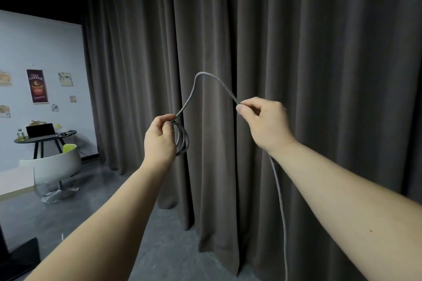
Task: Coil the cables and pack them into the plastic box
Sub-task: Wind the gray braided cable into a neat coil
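Observation:
A grey braided cable [206,76] arches between both raised hands in front of a dark curtain. My left hand [159,139] grips a small bundle of finished loops [182,140] that hang below its fingers. My right hand [265,121] pinches the cable between thumb and forefinger, a short way along from the coil. Below the right wrist the loose remainder of the cable [279,201] drops straight down and leaves the bottom of the view. The plastic box is not in view.
A heavy grey-brown curtain [296,52] fills the background close ahead. At the left stand a white swivel chair [57,169] and a round dark table [45,138] with a laptop. Grey floor lies below.

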Tool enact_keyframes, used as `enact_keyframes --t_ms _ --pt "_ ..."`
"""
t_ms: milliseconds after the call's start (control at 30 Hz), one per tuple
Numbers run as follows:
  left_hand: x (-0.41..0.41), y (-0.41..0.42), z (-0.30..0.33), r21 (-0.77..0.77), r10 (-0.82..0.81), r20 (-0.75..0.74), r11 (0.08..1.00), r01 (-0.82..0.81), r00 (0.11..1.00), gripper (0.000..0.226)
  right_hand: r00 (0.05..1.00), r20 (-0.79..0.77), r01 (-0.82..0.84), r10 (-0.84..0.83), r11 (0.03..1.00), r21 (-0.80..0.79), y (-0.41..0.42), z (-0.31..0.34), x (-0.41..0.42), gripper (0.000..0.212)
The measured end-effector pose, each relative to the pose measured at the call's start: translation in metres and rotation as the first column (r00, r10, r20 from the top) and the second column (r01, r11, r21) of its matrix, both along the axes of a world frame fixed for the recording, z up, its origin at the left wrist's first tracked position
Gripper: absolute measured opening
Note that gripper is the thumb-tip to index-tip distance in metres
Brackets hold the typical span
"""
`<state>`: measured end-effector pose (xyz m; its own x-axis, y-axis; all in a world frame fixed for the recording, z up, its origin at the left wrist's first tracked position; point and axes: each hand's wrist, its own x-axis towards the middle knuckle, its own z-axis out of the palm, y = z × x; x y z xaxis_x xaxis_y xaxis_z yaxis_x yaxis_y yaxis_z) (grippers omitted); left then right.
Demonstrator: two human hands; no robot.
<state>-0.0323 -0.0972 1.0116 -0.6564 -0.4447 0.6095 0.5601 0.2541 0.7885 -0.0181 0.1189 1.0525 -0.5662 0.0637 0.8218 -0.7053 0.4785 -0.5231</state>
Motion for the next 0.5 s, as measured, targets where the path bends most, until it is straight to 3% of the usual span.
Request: enact_keyframes --t_ms 67,167,233,267,300,333,367,400,433,500 --pt "0.001 -0.003 -0.002 -0.009 0.018 0.003 1.0 -0.018 1.0 0.028 0.97 0.14 -0.186 0.199 0.978 -0.097 -0.005 0.001 0.004 0.016" --pt "0.003 -0.008 -0.003 -0.012 0.027 -0.027 1.0 -0.027 0.999 0.028 0.822 0.316 -0.378 0.474 0.869 -0.32 -0.009 0.005 0.008 0.022" --pt "0.006 -0.01 -0.001 -0.01 0.034 -0.042 0.999 -0.035 0.999 0.028 0.752 0.372 -0.31 0.544 0.79 -0.529 -0.009 0.006 0.002 0.024" --pt "0.007 -0.011 -0.001 -0.01 0.037 -0.048 0.999 -0.038 0.998 0.027 0.778 0.407 -0.199 0.479 0.802 -0.563 -0.009 0.006 -0.003 0.025" --pt "0.009 -0.012 0.0 -0.008 0.036 -0.057 0.999 -0.037 0.998 0.027 0.825 0.475 -0.055 0.306 0.88 -0.471 -0.006 0.005 -0.01 0.026" --pt "0.01 -0.013 0.0 -0.002 0.034 -0.065 0.999 -0.035 0.997 0.027 0.851 0.525 0.103 0.035 0.967 -0.232 -0.001 0.001 -0.015 0.025" --pt "0.011 -0.015 0.001 0.002 0.035 -0.068 0.999 -0.035 0.997 0.027 0.832 0.499 0.253 -0.244 0.966 0.051 0.002 -0.004 -0.017 0.022" --pt "0.011 -0.017 0.001 0.004 0.039 -0.07 0.999 -0.039 0.997 0.026 0.796 0.407 0.374 -0.448 0.893 0.25 0.005 -0.01 -0.017 0.02" --pt "0.011 -0.019 0.001 0.002 0.043 -0.071 0.999 -0.043 0.997 0.026 0.767 0.33 0.445 -0.55 0.827 0.344 0.007 -0.014 -0.016 0.018" --pt "0.011 -0.02 0.001 0.012 0.043 -0.074 0.999 -0.042 0.996 0.024 0.753 0.233 0.485 -0.615 0.759 0.435 0.004 -0.02 -0.01 0.014"
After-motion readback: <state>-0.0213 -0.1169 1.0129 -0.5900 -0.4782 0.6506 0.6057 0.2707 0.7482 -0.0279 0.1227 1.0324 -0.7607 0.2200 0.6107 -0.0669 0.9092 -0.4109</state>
